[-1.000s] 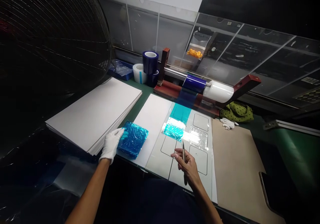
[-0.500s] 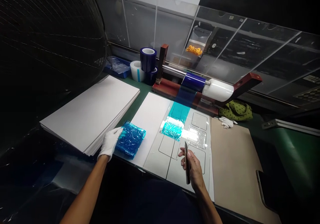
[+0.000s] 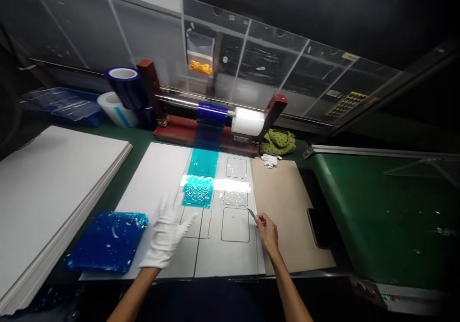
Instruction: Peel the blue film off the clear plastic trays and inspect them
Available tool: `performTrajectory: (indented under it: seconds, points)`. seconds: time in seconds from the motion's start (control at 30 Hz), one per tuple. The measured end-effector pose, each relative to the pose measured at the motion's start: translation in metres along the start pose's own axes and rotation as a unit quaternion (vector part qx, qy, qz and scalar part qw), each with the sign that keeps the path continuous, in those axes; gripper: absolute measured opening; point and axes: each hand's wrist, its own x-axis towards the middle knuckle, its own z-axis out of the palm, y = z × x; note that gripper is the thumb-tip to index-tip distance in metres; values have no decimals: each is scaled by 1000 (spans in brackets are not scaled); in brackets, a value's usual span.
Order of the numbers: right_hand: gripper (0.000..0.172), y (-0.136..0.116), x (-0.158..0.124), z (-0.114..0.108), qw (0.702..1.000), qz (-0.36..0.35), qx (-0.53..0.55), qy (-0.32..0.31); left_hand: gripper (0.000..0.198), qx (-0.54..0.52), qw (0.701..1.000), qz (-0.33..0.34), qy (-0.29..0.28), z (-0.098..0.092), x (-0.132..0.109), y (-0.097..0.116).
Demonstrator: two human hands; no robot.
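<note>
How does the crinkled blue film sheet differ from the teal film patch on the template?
The crinkled blue film sheet is deep blue, the teal film patch bright teal. The sheet lies loose on the white board, the patch on the outlined template. The patch runs up into a strip toward the blue film roll; the sheet joins nothing. Both look glossy and wrinkled.

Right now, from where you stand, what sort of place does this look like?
Most likely a factory workbench for applying protective film: a wood-framed roller dispenser feeding blue film, spare film rolls, and a white template board marked with rounded-rectangle outlines.
</note>
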Motion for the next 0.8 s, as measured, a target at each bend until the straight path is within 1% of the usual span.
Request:
performTrajectory:
  seconds: [0.07,0.13,0.2,0.27,0.37,0.43,0.5,0.53,0.57,0.67,0.7,0.73,0.8]
  points:
    - [28,9,14,-9,998,0,-67,0,77,-13,996,53,-73,37,14,35]
    - [26,14,27,-15,994,-6,-111,-13,82,-22,986,98,-131,69,26,64]
    - [24,17,39,-16,990,-20,-136,-28,86,-29,974,129,-185,93,38,86]
    - [23,17,49,-14,988,-37,-142,-40,88,-29,963,146,-225,110,47,101]
    - [21,15,60,-10,988,-55,-136,-57,94,-18,955,153,-255,123,56,113]
    - [20,14,66,-8,987,-63,-126,-71,98,-13,952,154,-263,128,59,116]
    - [19,13,70,-8,989,-68,-94,-94,100,-15,953,152,-260,130,61,117]
    - [19,14,71,-8,990,-68,-66,-108,97,-18,955,154,-252,131,62,116]
    - [20,14,73,-9,990,-66,-32,-123,89,-21,957,159,-241,132,64,116]
    - [20,17,76,-12,982,-60,61,-165,54,-22,960,178,-215,136,71,112]
    - [20,19,77,-14,980,-58,76,-176,48,-21,960,183,-212,138,73,111]
    - [19,21,78,-16,978,-56,82,-181,48,-19,960,185,-211,140,74,110]
    - [18,29,80,-22,982,-52,64,-167,48,-19,959,187,-211,141,73,109]
